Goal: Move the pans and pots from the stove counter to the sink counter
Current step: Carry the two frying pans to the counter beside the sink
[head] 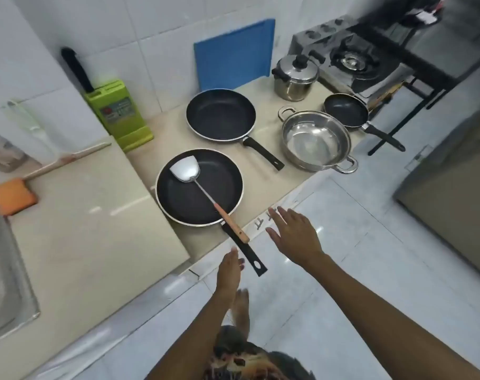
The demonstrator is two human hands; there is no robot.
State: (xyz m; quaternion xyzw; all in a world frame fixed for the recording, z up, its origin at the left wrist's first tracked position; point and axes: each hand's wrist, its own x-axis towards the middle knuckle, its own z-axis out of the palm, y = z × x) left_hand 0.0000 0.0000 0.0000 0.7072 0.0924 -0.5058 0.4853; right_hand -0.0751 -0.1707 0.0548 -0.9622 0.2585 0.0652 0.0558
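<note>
Hands over the counter edge, both empty. Left hand (229, 268) is open, fingers straight, edge-on, just beside the long black handle of the nearest black non-stick frying pan with a pale rim (199, 186); whether it touches the handle cannot be told. Right hand (293, 234) is open, palm down, fingers spread, hovering at 3 o'clock of that handle, apart from it.

Nearest pan sits on the beige stove counter (263, 185), its handle jutting past the counter edge toward 5 o'clock. A steel spatula with a wooden grip (203, 189) lies in it, blade at 11 o'clock, grip resting over the rim.

At 12 o'clock of this pan: a second black frying pan (221, 113), handle toward 4 o'clock. At 2 o'clock: an open stainless steel two-handled pot (317, 139). Beyond that, at the counter's far edge, a small black frying pan (345, 109), handle overhanging. Behind the open pot, a lidded stainless steel pot with a black knob (295, 76), next to a gas burner (352, 61).

Blue cutting board (234, 54) leans on the tiled wall. Green knife block (118, 113) stands at 10 o'clock. Sink counter (90, 229) lies at 9 o'clock, carrying an orange sponge (14, 197); no pan or pot on it.
</note>
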